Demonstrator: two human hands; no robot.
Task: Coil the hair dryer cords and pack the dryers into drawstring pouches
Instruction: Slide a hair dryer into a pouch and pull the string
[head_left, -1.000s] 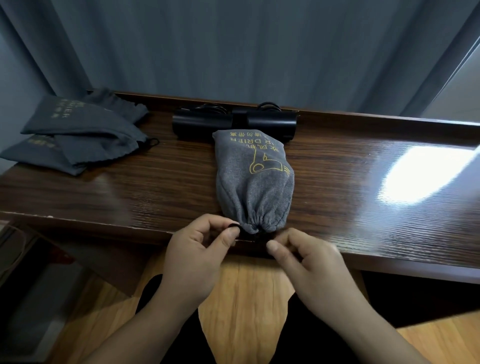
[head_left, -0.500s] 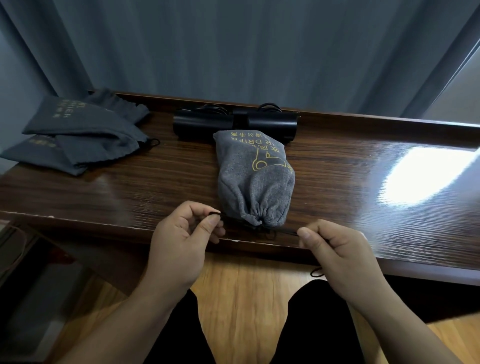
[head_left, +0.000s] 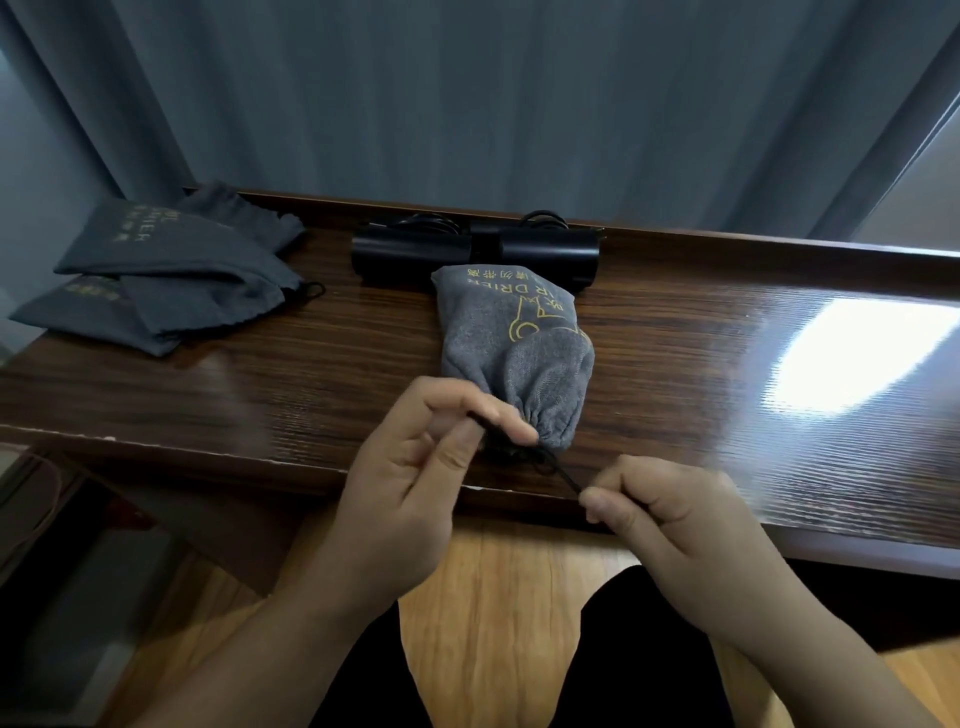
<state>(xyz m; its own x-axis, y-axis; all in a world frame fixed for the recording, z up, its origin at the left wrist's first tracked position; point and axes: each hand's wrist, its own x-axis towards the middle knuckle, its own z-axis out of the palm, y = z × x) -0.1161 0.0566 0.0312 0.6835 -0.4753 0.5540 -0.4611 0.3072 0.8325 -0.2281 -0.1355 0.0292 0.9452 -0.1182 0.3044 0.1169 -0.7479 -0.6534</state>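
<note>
Pouch (head_left: 511, 358): grey, filled, lying on dark wooden desk (head_left: 311, 374) near front edge, cinched mouth toward viewer, yellow print on top. Black drawstring (head_left: 558, 470) running from mouth to both hands. Left hand (head_left: 410, 483): fingers curled, pinching drawstring right at pouch mouth. Right hand (head_left: 670, 514): thumb and forefinger pinching other end of drawstring, just off desk edge, slightly apart from pouch. Two black dryers (head_left: 475, 252) side by side at desk's back edge, touching pouch's far end, coiled cords behind. Stack of flat dark pouches (head_left: 166, 270) at far left of desk.
</note>
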